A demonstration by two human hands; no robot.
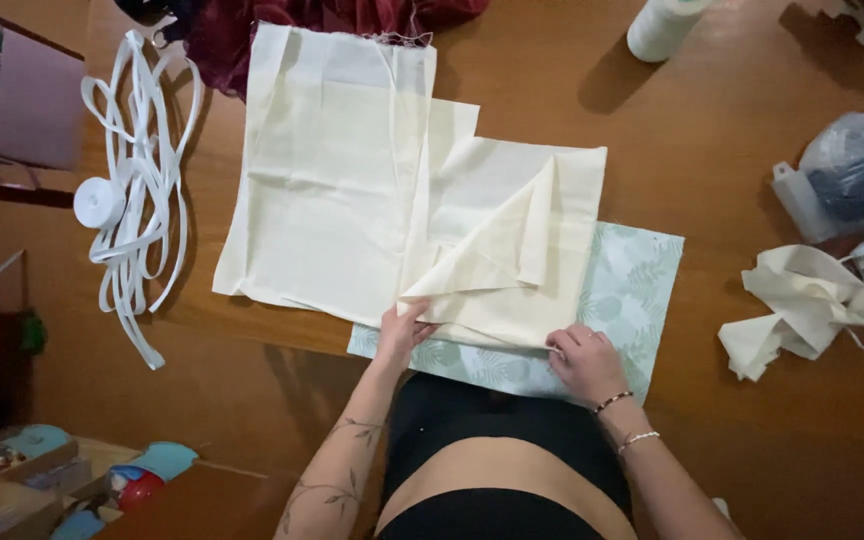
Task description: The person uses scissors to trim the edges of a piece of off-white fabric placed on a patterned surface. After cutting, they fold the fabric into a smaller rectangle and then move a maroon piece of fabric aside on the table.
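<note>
Both hands (402, 330) (584, 358) on cream fabric (497, 245)

Cream cloth over leaf print on a brown desk

The cream fabric (352, 190) is plain; the cloth beneath (637, 290) is pale green with leaf pattern; the ribbon (137, 190) is white; the bunched fabric (332, 20) is dark red; the desk (712, 150) is warm brown.

We are in a home sewing corner. Our wooden desk (732, 120) carries cut cream fabric pieces (332, 180), a leaf-print cloth (632, 290), loose white ribbon (137, 200) and a spool of white thread (662, 25), with toys (122, 485) below on the floor.
</note>
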